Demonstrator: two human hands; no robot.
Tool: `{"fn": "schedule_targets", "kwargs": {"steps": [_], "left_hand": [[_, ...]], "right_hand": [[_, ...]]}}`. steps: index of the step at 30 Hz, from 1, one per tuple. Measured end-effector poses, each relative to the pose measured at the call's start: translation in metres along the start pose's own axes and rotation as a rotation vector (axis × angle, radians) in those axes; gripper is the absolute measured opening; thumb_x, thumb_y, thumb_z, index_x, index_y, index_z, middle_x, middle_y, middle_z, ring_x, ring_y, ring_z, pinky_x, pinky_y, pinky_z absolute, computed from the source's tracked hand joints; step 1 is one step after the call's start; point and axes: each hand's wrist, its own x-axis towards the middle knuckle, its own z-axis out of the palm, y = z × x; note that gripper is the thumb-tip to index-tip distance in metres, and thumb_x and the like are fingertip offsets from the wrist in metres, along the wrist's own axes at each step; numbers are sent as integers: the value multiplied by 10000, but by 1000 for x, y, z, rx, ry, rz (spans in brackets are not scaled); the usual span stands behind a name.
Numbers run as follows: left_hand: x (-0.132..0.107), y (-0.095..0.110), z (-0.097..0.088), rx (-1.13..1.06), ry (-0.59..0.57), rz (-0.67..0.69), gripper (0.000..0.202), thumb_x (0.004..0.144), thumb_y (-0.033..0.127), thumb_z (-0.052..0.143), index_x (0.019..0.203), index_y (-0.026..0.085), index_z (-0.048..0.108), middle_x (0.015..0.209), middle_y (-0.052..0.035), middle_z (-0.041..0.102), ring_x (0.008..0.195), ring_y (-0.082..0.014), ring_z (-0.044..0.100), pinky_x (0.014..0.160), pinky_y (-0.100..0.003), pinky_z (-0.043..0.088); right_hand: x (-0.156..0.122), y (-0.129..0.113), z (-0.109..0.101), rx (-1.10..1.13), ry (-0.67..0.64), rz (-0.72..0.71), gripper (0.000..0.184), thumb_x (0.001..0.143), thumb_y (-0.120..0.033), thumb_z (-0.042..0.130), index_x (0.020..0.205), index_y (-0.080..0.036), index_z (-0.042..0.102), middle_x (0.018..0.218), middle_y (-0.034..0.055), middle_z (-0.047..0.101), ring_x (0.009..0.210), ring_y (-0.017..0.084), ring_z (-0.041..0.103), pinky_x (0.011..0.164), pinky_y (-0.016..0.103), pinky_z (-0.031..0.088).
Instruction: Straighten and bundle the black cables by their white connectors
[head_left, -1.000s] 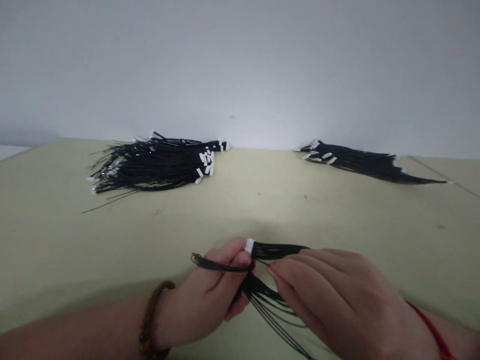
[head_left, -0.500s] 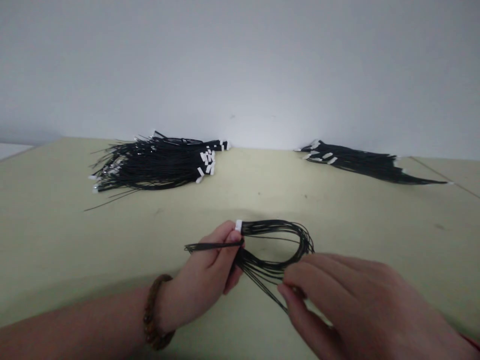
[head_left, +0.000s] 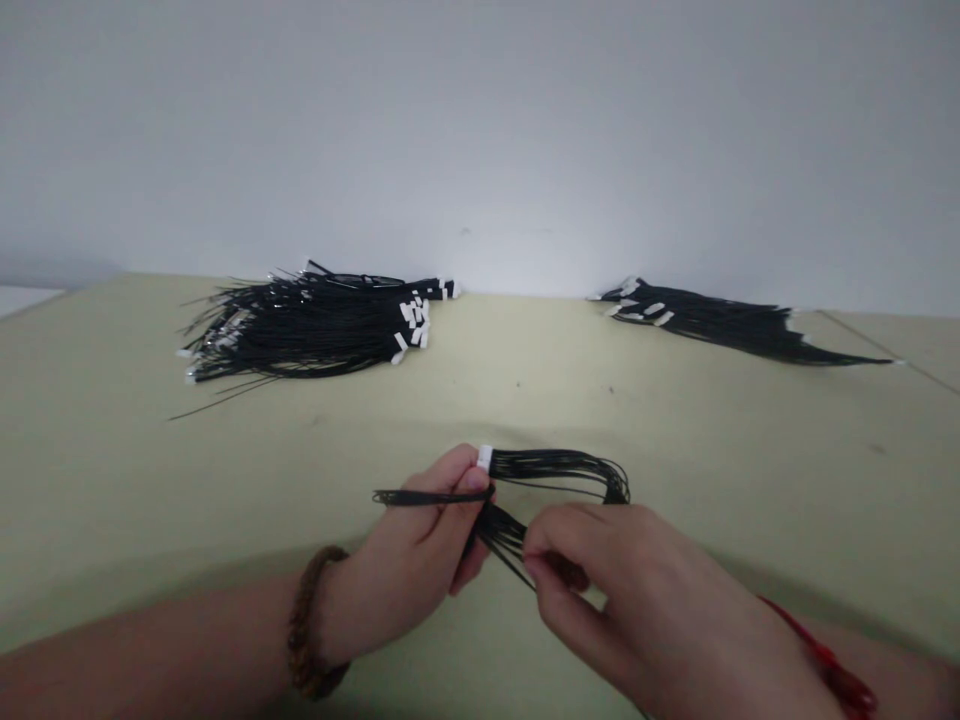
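A looped black wire harness (head_left: 555,465) is gripped near its white connector (head_left: 485,459) by my left hand (head_left: 427,530), thumb on top. A thin folded bundle of black wires (head_left: 427,497) sticks out leftward over the same hand. Close by, my right hand (head_left: 622,590) pinches thumb and index finger together at the lower strands of the loop. The fingertips cover the exact wires between them. The right end of the loop passes behind this hand.
On the pale table (head_left: 300,460), a large pile of black wire harnesses (head_left: 322,325) with white connectors lies at the back left. A smaller pile (head_left: 720,320) lies at the back right, by the white wall (head_left: 480,130).
My right hand has moved left along the lower wires, closer to my left hand. The left hand keeps its hold on the harness and has shifted only slightly.
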Motion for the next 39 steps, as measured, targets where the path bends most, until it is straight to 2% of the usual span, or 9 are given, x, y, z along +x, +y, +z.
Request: {"fn": "schedule_targets", "kwargs": {"steps": [3,8,11,16,21,24,27,32,39], "left_hand": [[0,-1,0,25,21,-15,402,828,536,330,667,175,404,410,79,389,353,-5,317,347,-101,228],[1,-1,1,30,65,-53,395,819,549,346,687,183,407,394,89,376,339,0,297,332,-86,212],[1,-2,1,14,84,-69,389,819,554,343,697,189,400,392,94,372,337,4,293,332,-79,205],[2,-6,0,-15,79,-58,377,819,548,354,705,192,401,409,89,383,355,1,310,339,-73,225],[3,-6,2,-14,74,-71,389,811,554,361,681,188,390,405,95,370,338,4,296,319,-69,194],[2,-7,1,-13,61,-42,391,818,548,350,674,186,388,402,95,368,337,4,289,322,-75,191],[-1,-12,0,-17,39,18,366,843,508,330,700,181,411,423,85,396,359,0,315,347,-85,221],[-6,-15,-1,-36,-24,109,349,873,459,290,703,177,407,450,76,407,397,-3,336,405,-114,258],[-9,-11,0,-77,-96,137,338,885,445,262,721,182,398,454,85,385,404,-2,312,422,-142,250]], "right_hand": [[3,4,-10,153,-12,74,119,740,-123,450,782,-192,537,617,-23,516,520,105,419,472,232,271],[16,30,-54,1060,-589,87,148,832,-189,399,761,-161,526,573,-21,464,443,58,396,412,170,313],[23,51,-76,1173,-264,-34,57,798,-197,488,749,-189,517,574,-43,425,455,51,401,422,158,323],[26,57,-87,930,88,-119,307,891,-258,316,630,-171,451,668,6,458,663,110,516,593,268,461],[21,37,-88,1203,497,88,347,950,-263,240,777,-225,539,743,-15,459,655,53,496,507,157,412],[15,25,-79,1037,484,92,186,912,-278,379,918,-246,562,622,-40,435,418,31,326,326,129,228],[8,12,-57,563,319,16,90,813,-282,566,774,-201,566,552,-39,501,426,52,400,343,159,272],[2,2,-17,-144,417,-280,119,855,-178,481,742,-173,520,602,-32,515,516,84,455,466,243,300],[4,7,-10,-255,435,-347,140,871,-167,467,733,-172,495,622,-35,516,547,100,462,524,279,288]]}}
